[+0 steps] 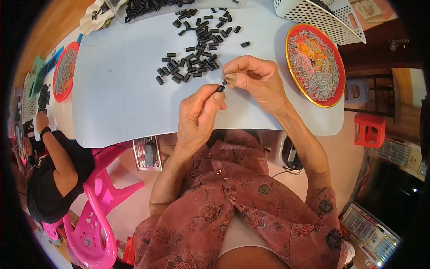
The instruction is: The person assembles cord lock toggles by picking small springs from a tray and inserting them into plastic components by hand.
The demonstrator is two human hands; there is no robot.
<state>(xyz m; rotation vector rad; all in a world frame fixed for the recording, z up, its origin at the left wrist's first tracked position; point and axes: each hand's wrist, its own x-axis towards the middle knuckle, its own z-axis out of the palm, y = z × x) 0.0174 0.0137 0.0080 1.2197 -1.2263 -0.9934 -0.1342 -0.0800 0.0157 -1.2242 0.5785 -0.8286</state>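
Between thumb and forefinger, my left hand (200, 111) grips a small black cylindrical plastic part (220, 88), held tilted above the table's near half. My right hand (260, 85) pinches at the upper end of that part. Whatever sits in the right fingertips is too small and covered to name. Just beyond my hands lies a loose heap of similar black parts (195, 61), spread away toward the far edge. On the right, a red plate with a gold rim (332, 102) holds many small silvery metal pieces (309, 80).
A clear tray of black parts (154, 9) and a white perforated basket (313, 20) stand along the far side. At left, a co-worker in black (58, 175) sits by another red plate (58, 96). A pink chair (96, 215) and a red stool (369, 130) stand on the floor.
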